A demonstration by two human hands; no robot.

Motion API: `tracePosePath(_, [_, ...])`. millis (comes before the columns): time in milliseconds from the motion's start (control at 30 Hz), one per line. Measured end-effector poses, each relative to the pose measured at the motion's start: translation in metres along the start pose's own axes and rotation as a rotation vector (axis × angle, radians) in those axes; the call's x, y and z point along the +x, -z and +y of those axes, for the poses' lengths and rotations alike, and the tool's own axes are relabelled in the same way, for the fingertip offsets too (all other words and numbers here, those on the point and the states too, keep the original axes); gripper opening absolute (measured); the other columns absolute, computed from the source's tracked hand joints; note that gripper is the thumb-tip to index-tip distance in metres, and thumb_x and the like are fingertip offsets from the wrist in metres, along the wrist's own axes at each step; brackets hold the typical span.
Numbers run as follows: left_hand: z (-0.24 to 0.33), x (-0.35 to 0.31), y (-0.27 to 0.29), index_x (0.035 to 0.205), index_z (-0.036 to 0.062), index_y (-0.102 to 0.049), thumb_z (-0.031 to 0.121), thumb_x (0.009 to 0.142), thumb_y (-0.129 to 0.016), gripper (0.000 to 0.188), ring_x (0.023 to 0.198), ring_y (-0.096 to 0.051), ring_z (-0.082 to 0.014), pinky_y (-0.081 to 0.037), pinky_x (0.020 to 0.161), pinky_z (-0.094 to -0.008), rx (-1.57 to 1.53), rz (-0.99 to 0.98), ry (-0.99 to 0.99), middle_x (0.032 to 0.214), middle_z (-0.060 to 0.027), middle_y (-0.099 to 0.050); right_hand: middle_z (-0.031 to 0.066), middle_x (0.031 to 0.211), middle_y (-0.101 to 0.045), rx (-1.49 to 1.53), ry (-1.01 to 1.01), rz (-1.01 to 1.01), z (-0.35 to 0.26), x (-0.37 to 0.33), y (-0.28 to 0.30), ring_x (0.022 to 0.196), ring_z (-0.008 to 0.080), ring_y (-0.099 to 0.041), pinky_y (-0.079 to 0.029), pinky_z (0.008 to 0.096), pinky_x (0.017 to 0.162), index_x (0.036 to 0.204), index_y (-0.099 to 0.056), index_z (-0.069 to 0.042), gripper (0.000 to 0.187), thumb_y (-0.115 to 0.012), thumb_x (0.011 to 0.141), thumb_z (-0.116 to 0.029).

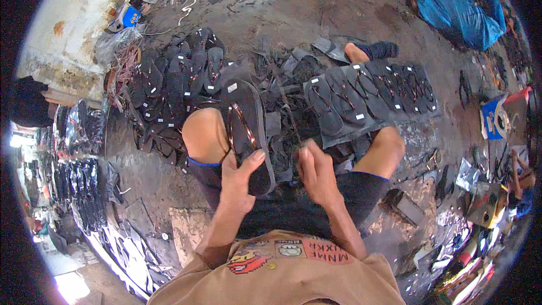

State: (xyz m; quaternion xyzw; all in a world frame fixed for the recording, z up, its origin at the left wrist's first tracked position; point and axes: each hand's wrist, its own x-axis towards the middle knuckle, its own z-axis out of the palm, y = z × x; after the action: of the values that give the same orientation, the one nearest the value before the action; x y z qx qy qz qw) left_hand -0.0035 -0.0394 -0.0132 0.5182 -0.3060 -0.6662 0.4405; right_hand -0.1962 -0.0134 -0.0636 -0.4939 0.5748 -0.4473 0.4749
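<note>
My left hand (240, 172) grips a black flip-flop (245, 118) near its lower end, thumb across the sole. The flip-flop stands toe-up over my left knee, with shiny brown straps and a small white label at its upper end. My right hand (317, 172) is closed beside it, apart from the flip-flop and slightly blurred. A thin dark strand (289, 110) runs up from near its fingertips; whether the fingers hold it I cannot tell. Between my legs lies a heap of black scraps (299, 68).
Several finished flip-flops (364, 93) lie in a row on a dark sheet by my right knee. More labelled flip-flops (175, 79) are piled at left. A blue plastic bag (460, 8) lies far right, scissors (433, 158) at right, and a wooden block (403, 208) nearer me.
</note>
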Motion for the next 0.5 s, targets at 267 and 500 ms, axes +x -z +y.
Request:
tracePosePath(267, [0.0,0.005,-0.005,0.122,0.0071,-0.064,0.033,0.101,-0.07,0.034,0.085,-0.068,-0.0138,-0.055,0.071,-0.0294,0.001,0.109,-0.04,0.102,-0.0014,-0.07,0.0257,0.078,-0.065,-0.248,-0.164,-0.193,0.011,-0.091,0.002,0.075,0.0502,-0.066,-0.049,0.0539,0.063,0.105,-0.057,-0.004,0.032,-0.057,0.105,-0.036])
tracePosePath(500, [0.006,0.007,-0.002,0.13,0.0063,-0.06,0.028,0.095,-0.078,0.044,0.09,-0.07,-0.0167,-0.059,0.071,-0.033,-0.009,0.127,0.054,0.108,-0.0048,-0.069,0.025,0.081,-0.07,-0.463,0.043,0.013,0.012,0.03,-0.032,0.081,0.0489,-0.068,-0.052,0.0559,0.067,0.113,-0.058,-0.009,0.035,-0.055,0.105,-0.043])
